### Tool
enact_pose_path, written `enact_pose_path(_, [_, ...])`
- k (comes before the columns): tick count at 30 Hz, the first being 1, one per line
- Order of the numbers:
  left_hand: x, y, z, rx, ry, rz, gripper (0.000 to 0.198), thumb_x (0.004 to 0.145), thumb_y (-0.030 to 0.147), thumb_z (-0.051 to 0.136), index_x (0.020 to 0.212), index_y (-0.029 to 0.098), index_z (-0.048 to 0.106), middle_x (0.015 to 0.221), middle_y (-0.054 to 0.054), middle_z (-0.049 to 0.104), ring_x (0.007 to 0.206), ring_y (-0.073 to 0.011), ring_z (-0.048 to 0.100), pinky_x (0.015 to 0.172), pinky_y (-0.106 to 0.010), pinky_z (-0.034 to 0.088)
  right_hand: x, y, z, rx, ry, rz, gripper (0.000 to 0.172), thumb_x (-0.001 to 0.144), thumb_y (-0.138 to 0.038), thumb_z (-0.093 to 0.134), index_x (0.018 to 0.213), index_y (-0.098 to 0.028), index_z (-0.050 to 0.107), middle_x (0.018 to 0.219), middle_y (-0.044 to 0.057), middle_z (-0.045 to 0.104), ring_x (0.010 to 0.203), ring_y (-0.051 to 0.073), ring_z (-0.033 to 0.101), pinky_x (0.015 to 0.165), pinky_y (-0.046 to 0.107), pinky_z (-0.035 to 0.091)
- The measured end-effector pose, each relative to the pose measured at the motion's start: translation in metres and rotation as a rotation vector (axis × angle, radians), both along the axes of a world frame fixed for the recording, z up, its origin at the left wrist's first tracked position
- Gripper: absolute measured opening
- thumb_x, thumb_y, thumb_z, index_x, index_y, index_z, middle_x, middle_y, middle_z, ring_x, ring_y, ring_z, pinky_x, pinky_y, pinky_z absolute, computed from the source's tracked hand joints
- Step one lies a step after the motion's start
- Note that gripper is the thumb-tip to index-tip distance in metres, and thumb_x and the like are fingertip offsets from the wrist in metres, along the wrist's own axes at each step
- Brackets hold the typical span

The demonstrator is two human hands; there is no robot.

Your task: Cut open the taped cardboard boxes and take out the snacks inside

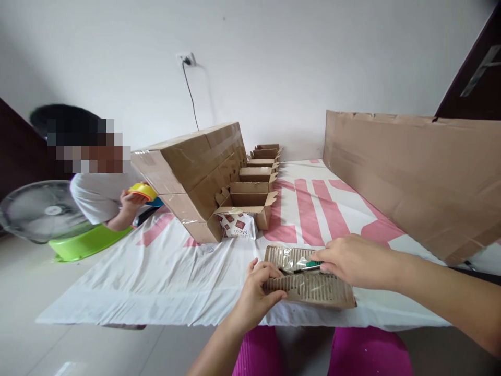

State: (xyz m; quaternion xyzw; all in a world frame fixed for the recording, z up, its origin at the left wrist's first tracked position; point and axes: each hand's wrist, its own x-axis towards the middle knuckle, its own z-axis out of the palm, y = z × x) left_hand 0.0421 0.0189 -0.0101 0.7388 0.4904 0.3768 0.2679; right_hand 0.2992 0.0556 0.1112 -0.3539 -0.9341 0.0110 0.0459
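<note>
A small flat corrugated cardboard box (313,286) with clear tape on its flaps lies on the sheet right in front of me. My left hand (256,292) grips its left end with curled fingers. My right hand (350,260) rests on the box's top right and pinches a thin tool with a green handle (311,266), whose tip lies along the seam between the flaps.
A white and pink plastic sheet (164,271) covers the floor. A large taped carton (195,172) stands behind, with a row of small open boxes (250,201) and a printed packet (237,225) beside it. A cardboard panel (415,172) leans at right. Another person's hand (131,206) holds a yellow tape dispenser near a fan (43,209) and green basin (88,243).
</note>
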Motion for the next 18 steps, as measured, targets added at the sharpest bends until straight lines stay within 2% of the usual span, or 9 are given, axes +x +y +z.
enact_pose_path(5, [-0.001, -0.001, 0.0, -0.003, -0.009, -0.007, 0.024, 0.067, 0.018, 0.082, 0.075, 0.022, 0.059, 0.091, -0.001, 0.072, 0.096, -0.0237, 0.065, 0.113, -0.059, 0.011, -0.008, 0.0, 0.019, -0.021, -0.185, 0.008, 0.017, 0.083, -0.018, 0.063, 0.076, -0.028, 0.075, 0.056, -0.002, 0.065, 0.044, 0.015, 0.054, 0.044, 0.027, 0.021])
enact_pose_path(9, [-0.003, -0.002, -0.001, 0.014, 0.027, -0.031, 0.025, 0.066, 0.016, 0.083, 0.079, 0.022, 0.062, 0.09, 0.0, 0.073, 0.1, -0.0238, 0.064, 0.113, -0.057, 0.01, 0.009, -0.011, 0.046, -0.117, -0.298, -0.101, 0.023, 0.081, -0.016, 0.06, 0.062, -0.024, 0.07, 0.049, -0.002, 0.056, 0.04, 0.013, 0.047, 0.042, 0.027, 0.018])
enact_pose_path(12, [-0.004, -0.003, -0.002, 0.022, 0.05, -0.07, 0.026, 0.067, 0.013, 0.082, 0.082, 0.023, 0.064, 0.09, 0.001, 0.073, 0.105, -0.0234, 0.063, 0.113, -0.054, 0.011, 0.024, -0.02, 0.06, -0.168, -0.292, -0.164, 0.021, 0.08, -0.015, 0.061, 0.064, -0.024, 0.071, 0.054, 0.0, 0.059, 0.041, 0.014, 0.049, 0.042, 0.027, 0.02])
enact_pose_path(15, [-0.003, -0.003, -0.003, 0.058, 0.063, -0.108, 0.024, 0.069, 0.01, 0.079, 0.082, 0.023, 0.063, 0.088, 0.003, 0.072, 0.108, -0.0226, 0.062, 0.112, -0.052, 0.012, 0.027, -0.023, 0.062, -0.09, -0.234, -0.139, 0.017, 0.082, -0.019, 0.063, 0.071, -0.027, 0.073, 0.058, 0.001, 0.063, 0.046, 0.017, 0.055, 0.043, 0.028, 0.021])
enact_pose_path(18, [-0.002, -0.006, -0.002, 0.146, 0.054, -0.123, 0.019, 0.075, 0.011, 0.075, 0.078, 0.022, 0.059, 0.086, 0.003, 0.071, 0.106, -0.0215, 0.061, 0.11, -0.049, 0.015, 0.018, -0.023, 0.05, 0.0, -0.148, -0.091, 0.016, 0.086, -0.022, 0.061, 0.08, -0.028, 0.074, 0.061, 0.002, 0.066, 0.051, 0.019, 0.06, 0.045, 0.029, 0.024])
